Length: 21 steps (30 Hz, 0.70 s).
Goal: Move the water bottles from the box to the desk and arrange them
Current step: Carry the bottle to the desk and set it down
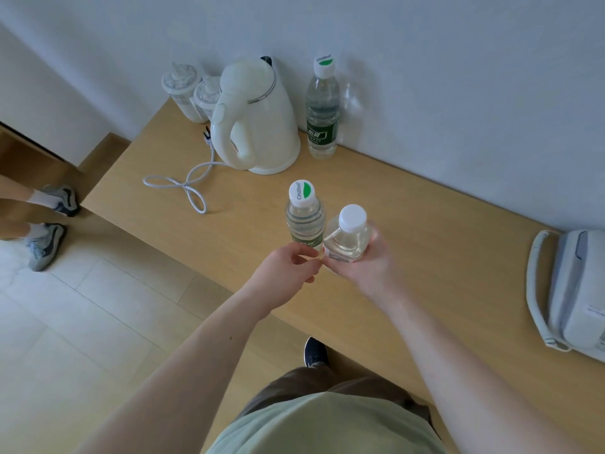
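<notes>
Left hand pinches the green-label bottle low on its body; right hand wraps the white-capped bottle. Bottles touch above the table. A third bottle stands beside the kettle.

Three water bottles counted: green-label bottle by wall, green-label bottle in hand, plain-cap bottle in hand. One kettle seen. Two wrapped cups. One power cord. One telephone. Two hands.
</notes>
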{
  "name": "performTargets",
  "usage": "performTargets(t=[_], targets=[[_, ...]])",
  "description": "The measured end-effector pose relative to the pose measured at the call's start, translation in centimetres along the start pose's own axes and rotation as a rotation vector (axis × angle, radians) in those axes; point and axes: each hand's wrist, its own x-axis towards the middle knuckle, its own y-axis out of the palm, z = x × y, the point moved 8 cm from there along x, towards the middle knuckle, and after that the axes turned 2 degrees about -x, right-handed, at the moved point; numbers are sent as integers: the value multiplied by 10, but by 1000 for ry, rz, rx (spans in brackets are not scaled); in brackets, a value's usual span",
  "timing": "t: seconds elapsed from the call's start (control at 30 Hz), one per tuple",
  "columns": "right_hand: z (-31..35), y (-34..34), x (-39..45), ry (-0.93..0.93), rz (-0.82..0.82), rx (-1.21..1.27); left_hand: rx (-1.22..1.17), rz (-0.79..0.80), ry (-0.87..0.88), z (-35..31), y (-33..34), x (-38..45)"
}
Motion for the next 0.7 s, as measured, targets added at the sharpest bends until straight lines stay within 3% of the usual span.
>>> performTargets(t=[0.53,0.7], targets=[[-4,1,-13,66,21,-59,58,71,-33,14,21,-10],[-14,-18,-30,62,-22,-195,135,132,-20,19,38,-17]])
